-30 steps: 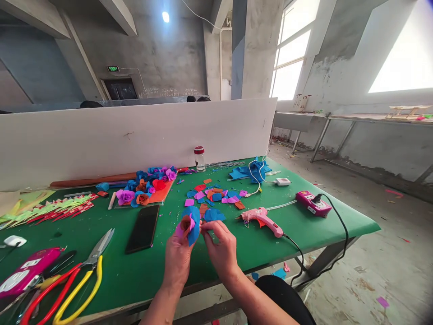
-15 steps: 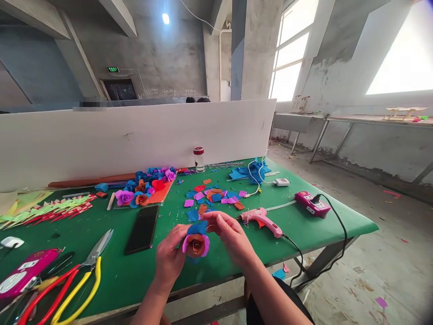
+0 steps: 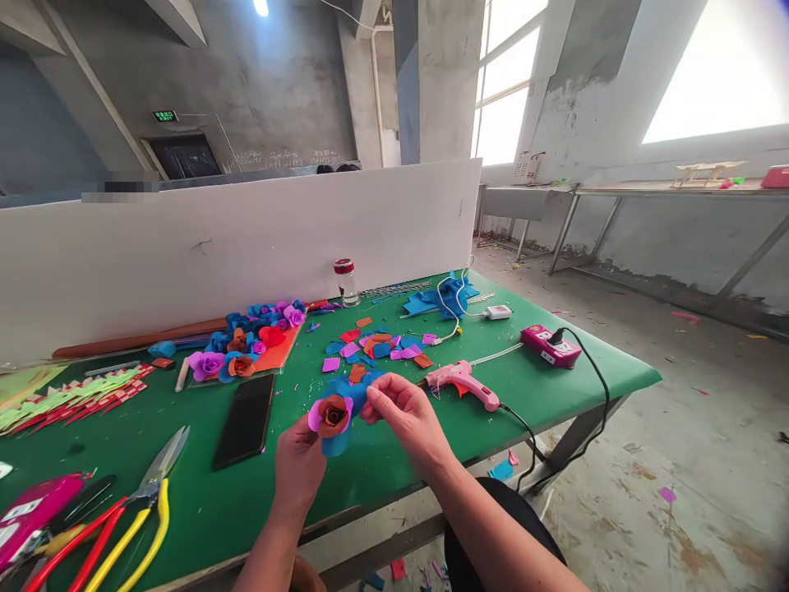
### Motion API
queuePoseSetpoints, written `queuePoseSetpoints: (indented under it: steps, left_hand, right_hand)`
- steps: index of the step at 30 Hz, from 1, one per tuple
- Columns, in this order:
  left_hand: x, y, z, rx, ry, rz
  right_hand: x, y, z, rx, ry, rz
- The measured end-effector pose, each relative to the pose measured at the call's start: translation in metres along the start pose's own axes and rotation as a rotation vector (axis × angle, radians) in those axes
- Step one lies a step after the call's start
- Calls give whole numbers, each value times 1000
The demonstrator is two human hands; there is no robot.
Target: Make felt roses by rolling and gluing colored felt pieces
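Above the near edge of the green table (image 3: 400, 460), both hands hold a foam flower (image 3: 334, 413) with a brown centre, a pink petal and blue outer petals. My left hand (image 3: 298, 464) grips it from below. My right hand (image 3: 403, 415) pinches a blue petal on its right side. Loose foam petals (image 3: 376, 349) in blue, pink and orange lie just beyond the hands. A pink glue gun (image 3: 462, 381) rests to the right of my right hand.
A black phone (image 3: 245, 419) lies left of the hands. Scissors (image 3: 157, 469) and red and yellow handled pliers (image 3: 111, 543) sit at the near left. Finished flowers (image 3: 246, 341) are piled by the white partition (image 3: 246, 247). A pink power strip (image 3: 550, 345) and its cable sit at right.
The flower was turned so its brown centre faces up, then lifted slightly. My right hand shifted to pinch the blue petal on its right. The view swung a little to the right.
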State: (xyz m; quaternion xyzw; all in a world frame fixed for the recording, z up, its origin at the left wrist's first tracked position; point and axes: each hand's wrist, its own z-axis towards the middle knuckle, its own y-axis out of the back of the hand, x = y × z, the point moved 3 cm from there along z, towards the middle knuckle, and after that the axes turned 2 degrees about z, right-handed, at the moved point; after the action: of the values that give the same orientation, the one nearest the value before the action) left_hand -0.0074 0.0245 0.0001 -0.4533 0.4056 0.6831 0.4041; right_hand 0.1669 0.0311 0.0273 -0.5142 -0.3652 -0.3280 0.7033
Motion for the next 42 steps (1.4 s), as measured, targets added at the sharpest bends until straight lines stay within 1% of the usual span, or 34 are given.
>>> queuePoseSetpoints:
  steps: [5,9,12,14,16,18,21,25,29,32,36,40,42]
  left_hand:
    - [-1,-1,1,14,-22,-21]
    - [1,0,3,-33,-48,32]
    - [2,-1,2,-41,-52,8]
    - [-1,-4,2,-43,-51,-5]
    - [-4,-6,2,-47,-48,-9]
    - [-5,-7,2,-56,-47,-8]
    - [-3,-7,3,-64,-35,-6]
    - [5,-8,4,-89,15,-94]
    - [7,-10,5,-129,46,-180]
    - [5,-11,5,-153,16,-188]
    - [4,-8,4,-190,-41,-141]
    - [6,5,0,-200,-171,-69]
    - [5,12,-3,-169,-235,-36]
  right_hand:
    - [-7,-4,-1,-20,-43,-11]
    - [-10,-5,-2,-70,8,-66]
    - [-11,-5,-3,-95,38,-113]
    - [-11,-4,-4,-104,32,-113]
    - [-11,-4,-4,-108,-6,-67]
    - [-11,-5,-3,-96,-74,6]
    - [-11,-7,-1,-72,-141,100]
    - [-9,-10,-1,-88,-109,172]
    - [-12,-11,-4,-103,-69,169]
    - [-15,-11,-5,-106,-63,145]
    - [-12,-12,-8,-104,-79,104]
    - [-4,-10,-12,-95,-42,24]
    - [-1,-5,-12,-112,6,0]
